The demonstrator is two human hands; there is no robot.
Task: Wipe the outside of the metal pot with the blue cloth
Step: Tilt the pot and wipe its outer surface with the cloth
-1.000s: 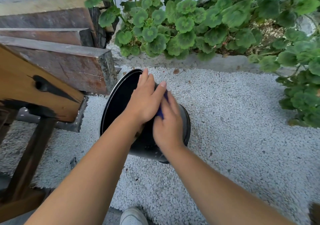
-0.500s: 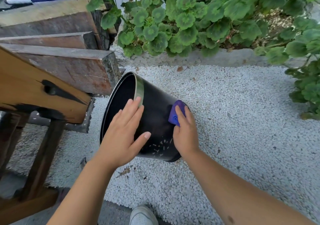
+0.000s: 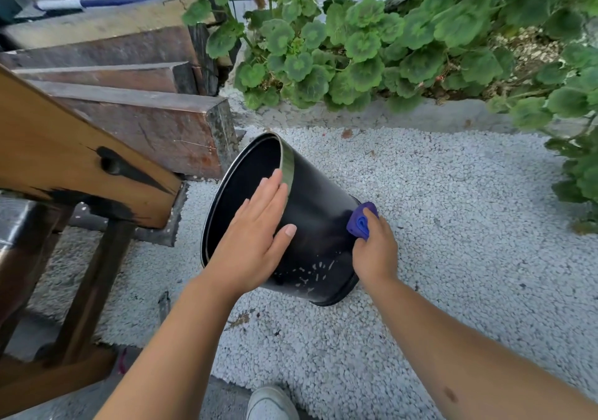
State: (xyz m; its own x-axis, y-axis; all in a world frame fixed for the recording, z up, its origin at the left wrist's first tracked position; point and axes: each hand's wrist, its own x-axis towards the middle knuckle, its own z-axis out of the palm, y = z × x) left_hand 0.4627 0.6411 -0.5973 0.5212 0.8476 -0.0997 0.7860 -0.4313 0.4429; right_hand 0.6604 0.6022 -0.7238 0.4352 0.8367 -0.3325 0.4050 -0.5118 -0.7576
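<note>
A black metal pot [image 3: 318, 215] lies tilted on white gravel, its open mouth facing left and up, its base at the lower right. Pale flecks mark its lower side. My left hand [image 3: 255, 235] rests flat on the pot's upper side near the rim, fingers straight. My right hand [image 3: 375, 251] grips a bunched blue cloth [image 3: 360, 220] and presses it against the pot's side close to the base. Most of the cloth is hidden inside my fist.
Stacked wooden beams [image 3: 136, 118] and a wooden bench [image 3: 64, 167] stand close on the left of the pot. A concrete kerb [image 3: 372, 117] with leafy green plants [image 3: 356, 41] runs along the back. My white shoe [image 3: 271, 403] shows at the bottom edge.
My left hand has slid from the pot's far side back to its near upper side. My right hand has carried the cloth down the wall toward the base.
</note>
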